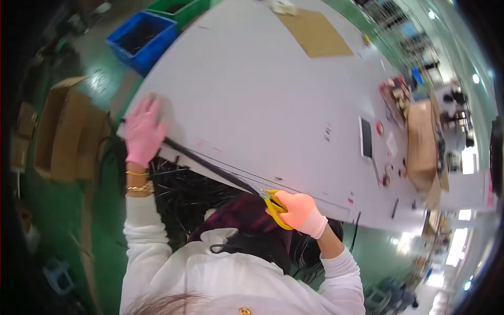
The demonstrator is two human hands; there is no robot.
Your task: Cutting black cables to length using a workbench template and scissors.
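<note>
My left hand [144, 128], in a pink glove, lies on the left corner of the table with its fingers stretched out flat. A bundle of black cables [210, 167] passes beneath its palm and runs along the near table edge to the right. My right hand [298, 212], in an orange-pink glove, is closed around the yellow handles of cutting pliers [278, 210]. The metal jaws of the pliers are at the right end of the bundle; whether they close on it is too small to tell.
Many loose black cables [181, 189] hang below the near edge of the white table [252, 94]. Cardboard [315, 34] lies at the far side. A blue crate [139, 42] and an open carton [65, 134] stand left. Tape, a white-framed device [366, 137] and another carton [422, 142] are right.
</note>
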